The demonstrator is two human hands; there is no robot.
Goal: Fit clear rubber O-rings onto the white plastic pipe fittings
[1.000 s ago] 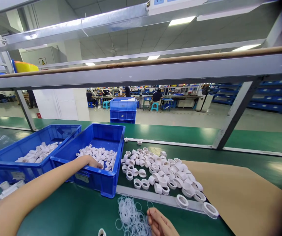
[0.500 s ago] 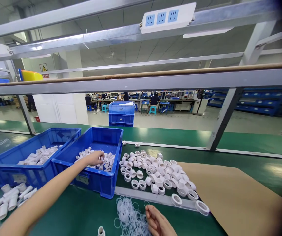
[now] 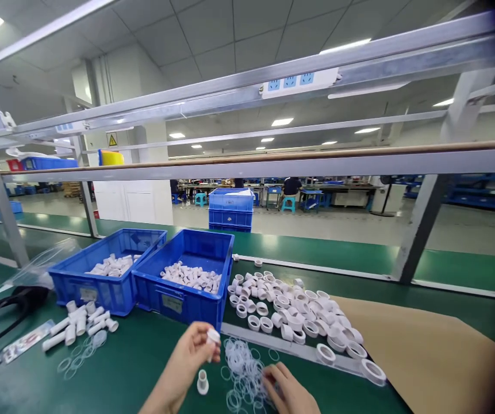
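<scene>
My left hand [image 3: 195, 348] is closed around a small white plastic pipe fitting [image 3: 213, 336], held above the green bench. Just below it, another white fitting [image 3: 203, 382] stands upright on the bench. My right hand [image 3: 290, 388] is at the right edge of a loose pile of clear thin rings [image 3: 242, 368]. Its fingers are curled together, and whatever is between the fingertips is too small to make out. Behind my left hand is a blue bin [image 3: 210, 303] holding many small white fittings [image 3: 191, 276].
White collars [image 3: 288, 307] lie heaped right of the bins, beside brown cardboard [image 3: 423, 351]. A second blue bin [image 3: 109, 296] stands to the left. White tube pieces [image 3: 79, 322] and a few clear rings [image 3: 77, 356] lie before it. Metal shelf posts [image 3: 422, 230] rise behind.
My left hand has come out of the blue bin with a white fitting, back toward the front near the rings. My right hand stays by the ring pile. The view has shifted left and up.
</scene>
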